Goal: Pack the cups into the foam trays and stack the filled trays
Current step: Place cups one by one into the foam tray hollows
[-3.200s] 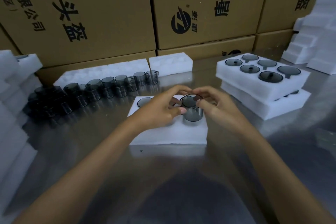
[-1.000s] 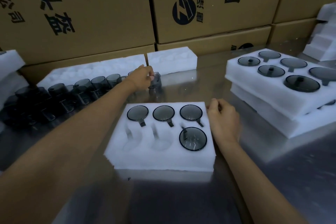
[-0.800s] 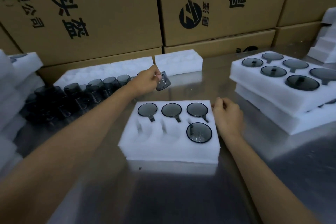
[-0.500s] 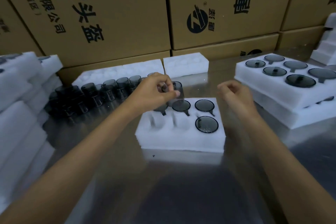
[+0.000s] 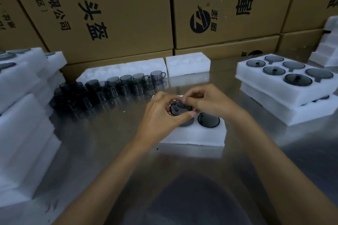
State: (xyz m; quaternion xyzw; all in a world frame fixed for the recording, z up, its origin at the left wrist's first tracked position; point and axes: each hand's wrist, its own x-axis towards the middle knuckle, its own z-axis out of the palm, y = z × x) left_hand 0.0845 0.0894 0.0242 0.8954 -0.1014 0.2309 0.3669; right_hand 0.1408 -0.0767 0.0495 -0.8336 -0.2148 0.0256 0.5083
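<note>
Hands (image 5: 161, 115) (image 5: 210, 100) hold cup (image 5: 180, 108) before cartons (image 5: 109, 11) printed "头盔".

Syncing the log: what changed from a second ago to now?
The left hand took a smoky cup from the loose row of cups and carried it back over the foam tray. The right hand left the tray's right edge and now pinches the cup's rim too. The seated cup and the stacked filled trays stayed put.

A cup (image 5: 180, 108) has been brought from the row (image 5: 117, 87) over the tray (image 5: 193, 136), now gripped by both hands.
</note>
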